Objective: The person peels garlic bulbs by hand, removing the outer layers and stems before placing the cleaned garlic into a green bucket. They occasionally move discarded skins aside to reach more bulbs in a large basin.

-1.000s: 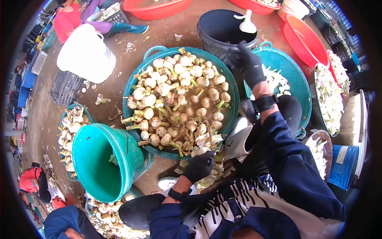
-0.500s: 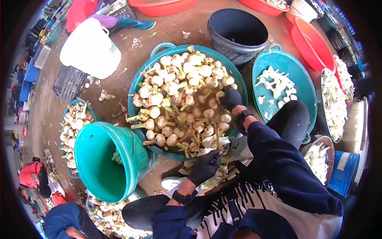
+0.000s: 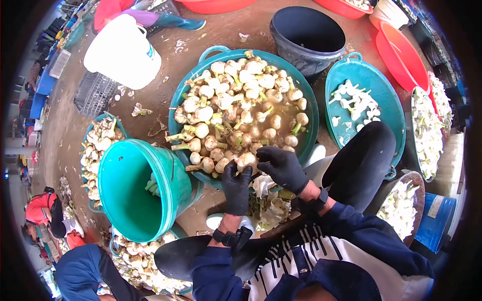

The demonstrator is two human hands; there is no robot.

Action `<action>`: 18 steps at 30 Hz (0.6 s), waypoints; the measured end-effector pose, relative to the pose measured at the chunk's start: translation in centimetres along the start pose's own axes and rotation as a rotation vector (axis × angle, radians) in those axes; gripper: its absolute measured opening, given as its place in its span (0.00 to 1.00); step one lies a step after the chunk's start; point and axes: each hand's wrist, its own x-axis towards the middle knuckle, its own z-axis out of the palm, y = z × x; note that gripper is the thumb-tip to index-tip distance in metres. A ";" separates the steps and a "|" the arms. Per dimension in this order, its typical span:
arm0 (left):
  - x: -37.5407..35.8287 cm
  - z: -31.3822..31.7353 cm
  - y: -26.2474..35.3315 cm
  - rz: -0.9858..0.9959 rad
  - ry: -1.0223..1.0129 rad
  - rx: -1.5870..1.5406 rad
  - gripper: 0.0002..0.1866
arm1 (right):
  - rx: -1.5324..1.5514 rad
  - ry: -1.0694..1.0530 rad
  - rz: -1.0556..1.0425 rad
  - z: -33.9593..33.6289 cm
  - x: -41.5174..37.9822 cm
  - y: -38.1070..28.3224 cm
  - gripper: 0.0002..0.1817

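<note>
Garlic bulb [image 3: 246, 161] in our left hand [image 3: 236, 188], we have it over the near edge of the wide green tub [image 3: 312, 113], close in front of our knees. Our left thumb and fingers grasp it from the near side. The right hand [image 3: 284, 169] comes up beside it with fingers bent and fingertips at the bulb's right flank; we cannot tell whether they press on it or only touch. Both hands wear black gloves.

We judge the bulb light enough for one hand and firm in the middle, with a thin papery skin that could tear or slide under a hard pinch. The other bulbs [image 3: 205, 114] in the tub sit partly in brown water [image 3: 284, 115], so we would expect a damp, slippery surface. The best hold seems to be around its widest part, thumb opposite fingers, snug rather than squeezing. Several bulbs in the tub have a stout stem that looks handy for lifting; on ours, the stem cannot be made out.

Loose peel [image 3: 262, 185] hangs at the tub's edge just below our right hand. To our right, a second tub [image 3: 389, 93] holds cleaner, whiter bulbs [image 3: 359, 103]. A green bucket [image 3: 181, 183] leans at our left, and a black bucket [image 3: 301, 52] stands beyond the tubs.
</note>
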 end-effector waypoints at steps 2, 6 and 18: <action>-0.1 0.0 -0.2 0.059 0.028 0.109 0.20 | -0.078 0.067 -0.045 0.6 -0.4 -0.4 0.14; -0.2 0.2 -0.6 0.163 0.052 0.268 0.21 | -0.353 0.172 -0.201 1.0 -0.6 -0.9 0.07; -0.8 0.5 -0.5 0.340 0.044 0.484 0.20 | -0.633 0.166 -0.371 0.7 -0.8 -0.6 0.03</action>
